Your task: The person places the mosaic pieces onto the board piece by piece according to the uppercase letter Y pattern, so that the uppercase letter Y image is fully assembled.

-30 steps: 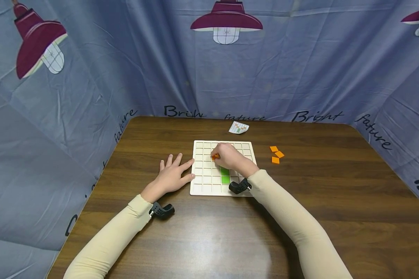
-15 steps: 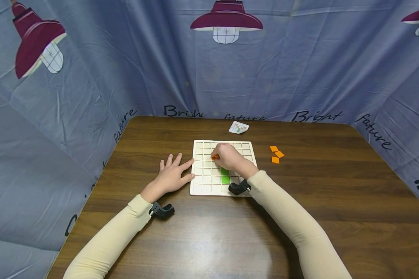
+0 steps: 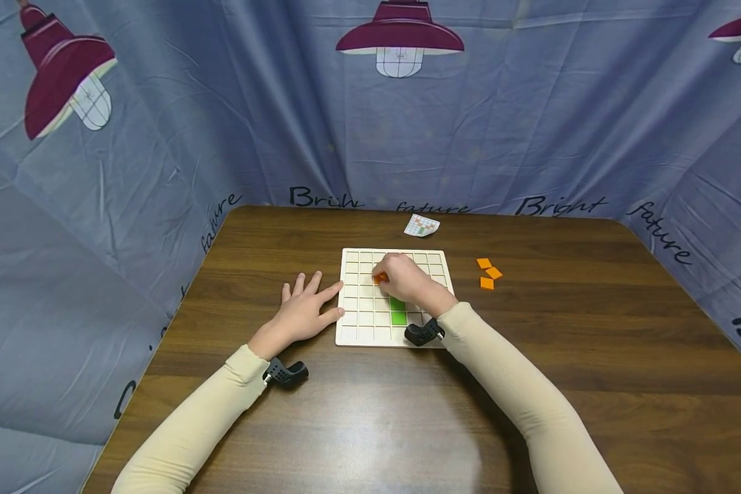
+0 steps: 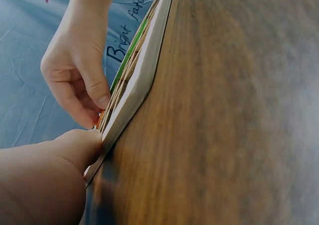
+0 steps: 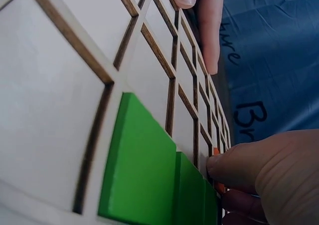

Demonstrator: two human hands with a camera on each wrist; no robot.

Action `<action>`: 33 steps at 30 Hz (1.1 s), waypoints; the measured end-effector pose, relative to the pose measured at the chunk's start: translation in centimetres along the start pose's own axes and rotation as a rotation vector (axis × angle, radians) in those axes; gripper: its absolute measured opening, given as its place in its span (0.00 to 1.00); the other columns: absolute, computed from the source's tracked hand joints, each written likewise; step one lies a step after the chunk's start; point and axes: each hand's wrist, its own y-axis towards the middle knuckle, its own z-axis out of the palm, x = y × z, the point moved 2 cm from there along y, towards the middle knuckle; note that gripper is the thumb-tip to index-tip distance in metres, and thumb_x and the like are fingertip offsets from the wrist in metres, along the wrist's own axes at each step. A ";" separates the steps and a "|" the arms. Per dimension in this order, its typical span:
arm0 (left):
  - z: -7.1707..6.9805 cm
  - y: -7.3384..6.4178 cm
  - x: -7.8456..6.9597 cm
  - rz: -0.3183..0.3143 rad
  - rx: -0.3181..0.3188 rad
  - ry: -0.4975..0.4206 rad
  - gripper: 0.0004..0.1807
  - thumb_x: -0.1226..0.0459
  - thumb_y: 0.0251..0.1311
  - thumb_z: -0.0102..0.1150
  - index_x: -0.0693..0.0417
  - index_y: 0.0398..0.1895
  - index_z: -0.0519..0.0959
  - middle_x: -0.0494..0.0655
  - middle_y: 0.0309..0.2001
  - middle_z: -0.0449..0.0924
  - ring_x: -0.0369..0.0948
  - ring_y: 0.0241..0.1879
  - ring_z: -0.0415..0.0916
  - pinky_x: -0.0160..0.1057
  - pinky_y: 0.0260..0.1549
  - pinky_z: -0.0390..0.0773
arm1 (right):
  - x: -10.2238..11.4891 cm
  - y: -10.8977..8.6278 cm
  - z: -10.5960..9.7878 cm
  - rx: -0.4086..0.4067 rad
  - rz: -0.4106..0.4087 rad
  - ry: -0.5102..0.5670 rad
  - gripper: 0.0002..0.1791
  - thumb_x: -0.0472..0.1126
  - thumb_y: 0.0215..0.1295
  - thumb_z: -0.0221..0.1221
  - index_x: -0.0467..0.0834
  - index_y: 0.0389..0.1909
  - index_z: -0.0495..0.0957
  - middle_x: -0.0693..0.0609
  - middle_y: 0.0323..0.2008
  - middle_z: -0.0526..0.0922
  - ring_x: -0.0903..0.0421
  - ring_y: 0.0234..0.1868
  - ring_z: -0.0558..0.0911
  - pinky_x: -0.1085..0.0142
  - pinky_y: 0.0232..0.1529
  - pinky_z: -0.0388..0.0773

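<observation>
A pale square board (image 3: 350, 319) with a grid of recessed cells lies on the table. My right hand (image 3: 409, 280) is over its middle, thumb and fingertips pinching an orange square tile (image 3: 380, 278) at a cell. In the right wrist view, several green tiles (image 5: 142, 160) sit in a line in neighbouring cells. Part of that green line hides under the right hand in the head view. My left hand (image 3: 304, 312) lies on the table with fingers spread, index fingertip and thumb at the board's left edge. The left wrist view shows its thumb (image 4: 82, 147) against that edge.
Three loose orange tiles (image 3: 487, 283) lie on the table right of the board. Behind the board is a small curled paper (image 3: 422, 225) printed with a coloured grid. A blue curtain (image 3: 407, 137) hangs round the table's back and sides.
</observation>
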 end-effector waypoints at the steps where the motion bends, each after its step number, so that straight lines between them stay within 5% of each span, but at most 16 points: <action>1: 0.0 0.0 0.0 0.001 -0.001 -0.001 0.35 0.42 0.72 0.50 0.38 0.79 0.62 0.66 0.81 0.48 0.71 0.79 0.39 0.78 0.70 0.41 | 0.0 0.0 0.0 0.000 0.001 0.003 0.14 0.26 0.59 0.60 0.39 0.43 0.88 0.44 0.41 0.89 0.49 0.45 0.85 0.57 0.48 0.82; 10: 0.1 0.1 0.0 0.006 0.002 -0.001 0.35 0.41 0.72 0.49 0.38 0.79 0.62 0.65 0.81 0.48 0.71 0.79 0.39 0.78 0.70 0.41 | -0.4 -0.5 -0.9 -0.027 0.001 0.021 0.09 0.30 0.63 0.61 0.37 0.41 0.88 0.43 0.41 0.89 0.49 0.43 0.85 0.56 0.45 0.82; 16: 0.1 0.1 0.0 0.008 -0.002 0.003 0.35 0.41 0.72 0.50 0.38 0.79 0.62 0.65 0.81 0.48 0.71 0.79 0.39 0.78 0.70 0.41 | -1.7 -1.4 -2.4 -0.025 0.066 0.057 0.15 0.33 0.67 0.61 0.34 0.52 0.85 0.38 0.51 0.87 0.44 0.51 0.86 0.53 0.51 0.83; 24: 0.0 0.0 0.0 0.018 -0.008 -0.005 0.35 0.42 0.72 0.50 0.38 0.79 0.62 0.66 0.81 0.48 0.72 0.79 0.39 0.79 0.69 0.42 | -4.3 -3.5 -4.3 -0.025 0.161 0.044 0.18 0.35 0.67 0.61 0.33 0.55 0.84 0.37 0.52 0.86 0.43 0.47 0.85 0.51 0.49 0.82; 33: 0.0 0.1 0.1 0.015 0.005 -0.010 0.35 0.41 0.73 0.49 0.38 0.80 0.61 0.65 0.81 0.47 0.72 0.79 0.38 0.78 0.70 0.41 | -7.9 -6.9 -5.7 -0.060 0.185 -0.025 0.13 0.32 0.65 0.61 0.32 0.47 0.85 0.39 0.36 0.83 0.49 0.34 0.76 0.55 0.39 0.73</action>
